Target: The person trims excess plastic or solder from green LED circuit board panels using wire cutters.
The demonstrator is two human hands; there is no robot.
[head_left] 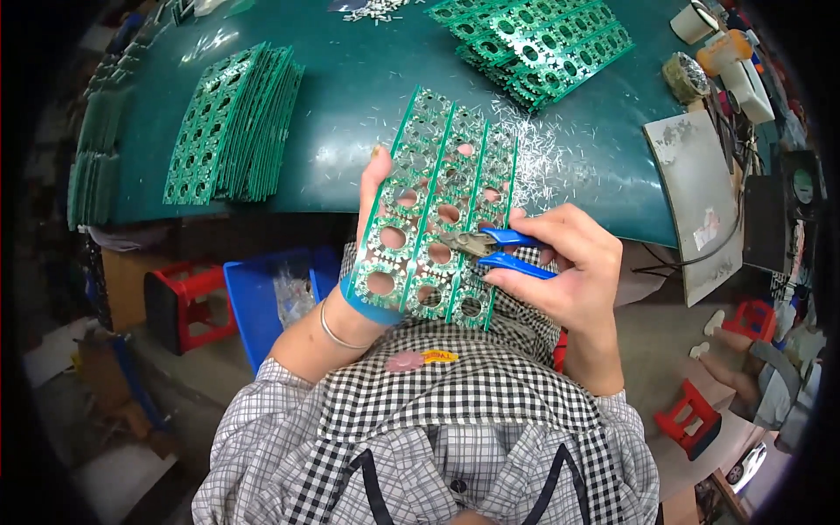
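Note:
My left hand [374, 179] is closed on a green circuit board panel [424, 197], with its thumb at the panel's left edge and its fingers behind, partly visible through the round holes. The panel is tilted up in front of my chest. Blue-handled cutting pliers [516, 249] are gripped in my right hand [577, 262]. Their metal jaws lie against the panel's face, near its lower right holes. Whether the jaws are closed on a component lead cannot be made out.
Thin silvery clippings [547, 162] litter the green table [350, 114] beyond the panel. A row of upright panels [236, 127] stands at left; another stack [542, 44] lies at the far right. A grey board [696, 192] leans on the right edge. Below are a blue bin [254, 306] and red stools [188, 302].

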